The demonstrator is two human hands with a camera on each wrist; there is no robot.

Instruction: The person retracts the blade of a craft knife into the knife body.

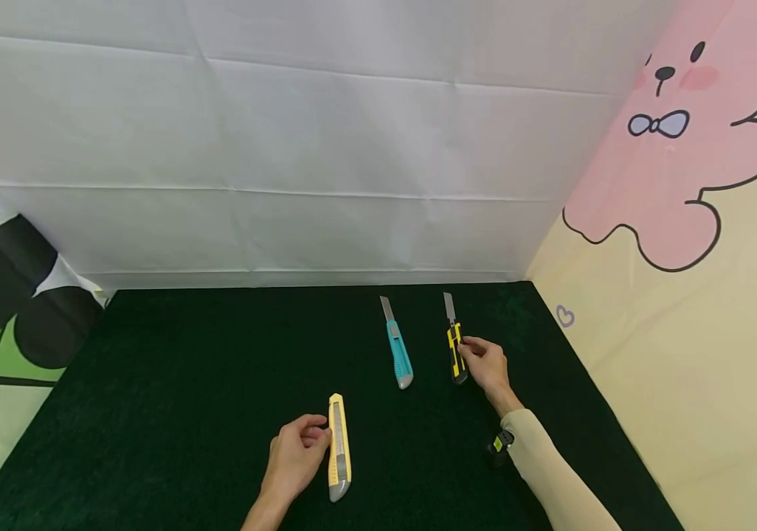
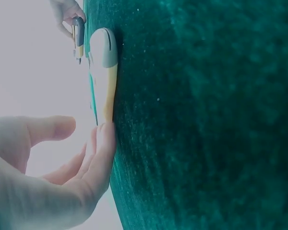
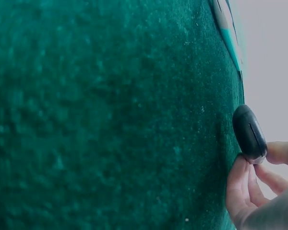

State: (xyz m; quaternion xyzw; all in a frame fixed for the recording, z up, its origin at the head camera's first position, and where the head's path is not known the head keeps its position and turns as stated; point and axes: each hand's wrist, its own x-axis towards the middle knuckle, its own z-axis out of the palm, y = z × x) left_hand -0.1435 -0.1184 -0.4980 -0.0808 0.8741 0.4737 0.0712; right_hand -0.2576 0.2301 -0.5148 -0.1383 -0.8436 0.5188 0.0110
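A pale yellow utility knife (image 1: pixel 339 448) with a grey end lies on the dark green cloth, its blade within the handle. Fingertips of my left hand (image 1: pixel 295 456) touch its left edge; in the left wrist view the thumb (image 2: pixel 55 128) stands apart from it. Farther back on the right, my right hand (image 1: pixel 486 365) pinches a yellow and black utility knife (image 1: pixel 456 354) by its right side, blade out and pointing away. The right wrist view shows its black end (image 3: pixel 249 134) between thumb and fingers. Between the hands, a teal utility knife (image 1: pixel 399 352) lies with its blade extended.
The green cloth (image 1: pixel 186 413) covers the table. A white sheet (image 1: pixel 325 133) hangs behind its far edge. Cartoon-printed walls stand at both sides, a pink bear (image 1: pixel 677 162) on the right one. A small dark device (image 1: pixel 501 444) sits at the right wrist.
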